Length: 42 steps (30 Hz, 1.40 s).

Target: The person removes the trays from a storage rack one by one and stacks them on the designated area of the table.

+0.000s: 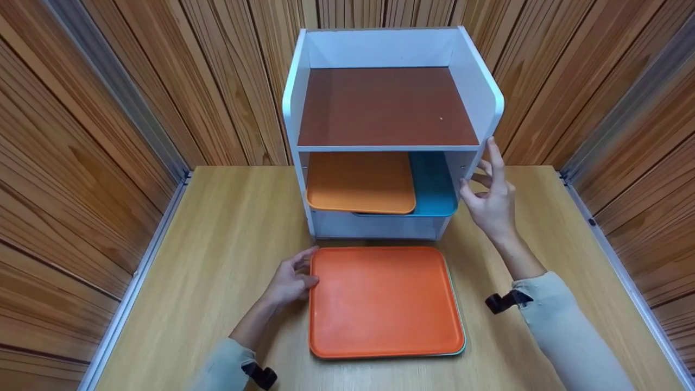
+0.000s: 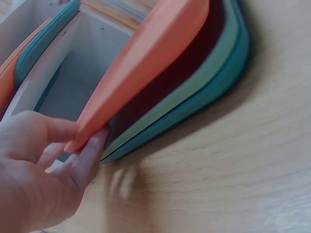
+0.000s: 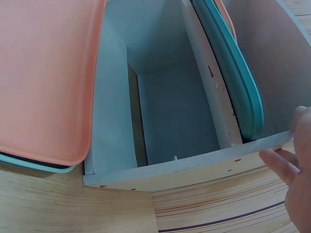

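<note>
My left hand (image 1: 290, 278) pinches the left edge of an orange-red tray (image 1: 385, 301), thumb on top and fingers beneath. In the left wrist view this tray (image 2: 141, 63) is raised at the held side, with a dark gap below it. Under it lie a light green tray (image 2: 204, 80) and a teal tray (image 2: 228, 77). My right hand (image 1: 493, 203) touches the right side panel of a white shelf unit (image 1: 374, 231), its thumb at the front edge and fingers along the outside. An orange tray (image 1: 361, 184) rests partly over a blue tray (image 1: 431, 184) on the middle level.
A brown board (image 1: 385, 106) forms the shelf's top level. The lower compartment (image 3: 180, 111) shows bare grey walls. The unit stands at the back of a wooden table (image 1: 233, 228), with wood-patterned walls (image 1: 228, 81) behind and at both sides.
</note>
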Available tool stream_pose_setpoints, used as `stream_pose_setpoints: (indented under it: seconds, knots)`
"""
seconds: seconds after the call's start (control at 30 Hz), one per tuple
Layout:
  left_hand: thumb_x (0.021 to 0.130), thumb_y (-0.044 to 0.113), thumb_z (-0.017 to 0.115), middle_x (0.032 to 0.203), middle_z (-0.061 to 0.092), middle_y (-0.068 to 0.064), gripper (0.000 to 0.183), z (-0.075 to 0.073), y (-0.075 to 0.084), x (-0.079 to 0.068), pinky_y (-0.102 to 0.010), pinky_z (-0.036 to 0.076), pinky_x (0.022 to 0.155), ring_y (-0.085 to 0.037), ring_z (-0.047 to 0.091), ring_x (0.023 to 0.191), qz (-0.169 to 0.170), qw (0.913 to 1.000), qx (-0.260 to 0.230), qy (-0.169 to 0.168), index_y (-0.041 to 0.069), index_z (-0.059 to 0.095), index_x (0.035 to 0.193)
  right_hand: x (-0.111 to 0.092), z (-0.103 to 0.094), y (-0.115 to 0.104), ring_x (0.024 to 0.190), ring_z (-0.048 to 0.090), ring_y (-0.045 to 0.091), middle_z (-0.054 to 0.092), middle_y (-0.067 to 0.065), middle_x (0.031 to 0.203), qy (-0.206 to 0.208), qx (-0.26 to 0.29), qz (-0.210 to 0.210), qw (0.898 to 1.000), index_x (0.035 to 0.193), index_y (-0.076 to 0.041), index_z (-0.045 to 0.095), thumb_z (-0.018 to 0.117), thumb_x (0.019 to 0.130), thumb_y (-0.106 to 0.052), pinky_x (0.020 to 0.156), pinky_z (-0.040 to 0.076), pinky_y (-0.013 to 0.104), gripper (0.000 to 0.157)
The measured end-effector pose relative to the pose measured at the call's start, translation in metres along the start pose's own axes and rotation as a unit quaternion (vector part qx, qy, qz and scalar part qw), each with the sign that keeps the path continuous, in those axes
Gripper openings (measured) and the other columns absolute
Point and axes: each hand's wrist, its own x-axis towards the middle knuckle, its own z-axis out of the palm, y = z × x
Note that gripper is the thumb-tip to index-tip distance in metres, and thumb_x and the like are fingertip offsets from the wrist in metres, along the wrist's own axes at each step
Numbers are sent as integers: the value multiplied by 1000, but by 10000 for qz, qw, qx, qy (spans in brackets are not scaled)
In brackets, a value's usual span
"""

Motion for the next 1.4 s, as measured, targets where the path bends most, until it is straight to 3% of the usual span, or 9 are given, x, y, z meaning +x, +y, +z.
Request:
stream_pose_setpoints:
  seconds: [0.13,0.4,0.6,0.87,0.97,1.03,1.1,1.3,1.4]
  knots:
    - [95,-22,61,147,67,-25,77,10,8,-2,-26,54,63,-24,69,104,-186,9978,526,368,4,51,167,1,1,-1,117,77,56,70,30,150,-32,59,38,10000,174,-7,28,70,104,2,79,57,5,82]
    - [94,-20,60,148,67,-24,67,19,13,1,-38,65,95,-36,68,131,-2,9820,1687,843,-2,59,158,0,0,0,117,78,55,71,30,149,-4,11,40,10000,174,-7,28,71,103,3,79,56,4,83]
    - [89,-17,65,129,72,-20,64,14,7,6,-39,60,93,-29,67,111,278,9729,2124,866,-3,66,151,0,1,1,118,79,55,70,31,151,-6,34,73,10000,174,-7,28,70,104,2,80,55,3,82]
    - [89,-14,73,117,71,-19,59,0,-11,16,-26,56,75,-21,65,92,578,9735,2157,485,-7,67,148,0,0,0,116,80,49,72,30,149,4,-7,-23,10000,173,-6,29,72,103,3,78,57,4,83]
    - [92,-10,76,118,74,-18,58,-1,-9,15,-27,57,75,-21,67,93,437,9735,2202,425,-6,66,149,1,0,0,117,84,34,73,28,148,23,-31,-99,9999,173,-6,30,73,102,3,77,58,5,84]
    - [94,-8,77,124,74,-19,60,1,1,10,-29,59,79,-23,68,100,105,9778,2059,372,-3,64,153,1,-1,1,117,84,29,73,27,147,37,-42,-129,9999,173,-6,30,74,102,3,77,58,5,83]
    - [96,-5,77,127,74,-19,62,-3,-8,16,-30,61,81,-24,69,103,42,9819,1873,291,-1,62,156,1,-1,1,117,84,31,73,28,147,44,-46,-144,9999,173,-5,30,74,102,3,77,58,5,83]
    - [96,0,79,123,76,-12,66,-18,-69,52,-23,59,76,-18,69,98,229,9890,1453,157,6,61,159,1,0,2,114,79,52,72,30,147,4,-5,-160,9999,172,-4,29,72,102,3,76,57,5,82]
    - [98,1,78,123,74,-15,67,-14,-54,42,-26,59,66,-20,68,88,68,9891,1468,86,4,57,162,0,1,2,114,80,49,72,30,146,25,-10,-181,9998,172,-4,29,72,102,4,77,57,5,82]
